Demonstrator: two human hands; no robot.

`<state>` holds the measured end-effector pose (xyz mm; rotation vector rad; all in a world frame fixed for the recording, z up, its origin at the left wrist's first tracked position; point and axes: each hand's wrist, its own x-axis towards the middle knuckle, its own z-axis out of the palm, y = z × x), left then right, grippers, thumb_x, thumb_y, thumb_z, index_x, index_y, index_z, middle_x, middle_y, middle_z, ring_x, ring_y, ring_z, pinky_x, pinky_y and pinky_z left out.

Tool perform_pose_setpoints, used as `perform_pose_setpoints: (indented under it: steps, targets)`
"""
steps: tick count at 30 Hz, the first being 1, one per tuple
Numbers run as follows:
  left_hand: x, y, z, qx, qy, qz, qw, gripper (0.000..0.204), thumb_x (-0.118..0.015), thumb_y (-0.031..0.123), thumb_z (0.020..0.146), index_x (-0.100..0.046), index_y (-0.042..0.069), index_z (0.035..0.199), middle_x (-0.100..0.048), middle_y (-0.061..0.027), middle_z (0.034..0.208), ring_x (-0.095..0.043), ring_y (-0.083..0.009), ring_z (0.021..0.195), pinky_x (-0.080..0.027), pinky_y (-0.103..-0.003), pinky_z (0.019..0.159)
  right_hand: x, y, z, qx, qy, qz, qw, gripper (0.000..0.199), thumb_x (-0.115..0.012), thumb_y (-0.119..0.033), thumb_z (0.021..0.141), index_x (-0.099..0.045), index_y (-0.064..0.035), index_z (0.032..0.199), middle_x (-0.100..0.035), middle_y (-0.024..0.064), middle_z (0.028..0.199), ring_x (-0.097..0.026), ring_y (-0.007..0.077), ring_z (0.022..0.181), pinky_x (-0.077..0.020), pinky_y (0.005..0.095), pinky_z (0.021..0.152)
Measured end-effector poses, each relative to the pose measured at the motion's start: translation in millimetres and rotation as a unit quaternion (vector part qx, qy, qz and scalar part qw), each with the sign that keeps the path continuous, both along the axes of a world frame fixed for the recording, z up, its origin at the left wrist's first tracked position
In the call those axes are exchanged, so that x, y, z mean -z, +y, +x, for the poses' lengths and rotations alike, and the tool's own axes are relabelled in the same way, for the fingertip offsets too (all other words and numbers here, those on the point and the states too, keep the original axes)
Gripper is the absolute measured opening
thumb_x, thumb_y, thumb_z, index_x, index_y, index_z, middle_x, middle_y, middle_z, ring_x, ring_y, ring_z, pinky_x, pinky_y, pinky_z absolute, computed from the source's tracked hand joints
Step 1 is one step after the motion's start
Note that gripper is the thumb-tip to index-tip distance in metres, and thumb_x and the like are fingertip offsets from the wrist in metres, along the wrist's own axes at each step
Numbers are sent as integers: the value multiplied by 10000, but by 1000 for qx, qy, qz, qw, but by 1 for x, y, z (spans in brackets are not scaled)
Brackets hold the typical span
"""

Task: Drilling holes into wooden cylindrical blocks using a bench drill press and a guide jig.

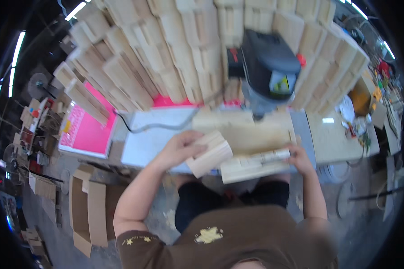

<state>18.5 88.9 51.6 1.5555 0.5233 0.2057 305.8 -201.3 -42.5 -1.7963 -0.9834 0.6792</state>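
Observation:
My left hand [183, 148] is closed on a pale wooden block [212, 157] with grooves along its upper face. The block is tilted and held over the front edge of the bench. On the right, the fingers of my right hand [299, 159] are closed on the end of a long pale wooden strip [268, 157] with dark marks on it. That strip lies along the front of a wooden jig [251, 139], whose trough opens behind it. Just past the jig stands a machine like a bench drill press [271, 65], with a dark housing; its lower tip comes down above the jig's back board.
Tall stacks of wooden blocks [166, 54] rise behind the bench on both sides of the machine. A black cable [152, 127] crosses the white bench top [139, 148]. A pink-and-white box [92, 130] lies left; an open cardboard box [90, 206] is on the floor.

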Motion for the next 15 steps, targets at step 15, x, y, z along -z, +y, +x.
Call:
perform_pose_setpoints:
  steps: [15]
  targets:
    - [56, -11, 41, 150, 107, -6, 983, 381, -692, 98, 760, -586, -7, 1111, -640, -66, 997, -587, -100, 893, -458, -236, 811, -4, 24, 20, -83, 60, 60, 993, 233, -698, -9, 709, -635, 1, 934, -628, 12, 870, -563, 101, 827, -439, 230, 779]
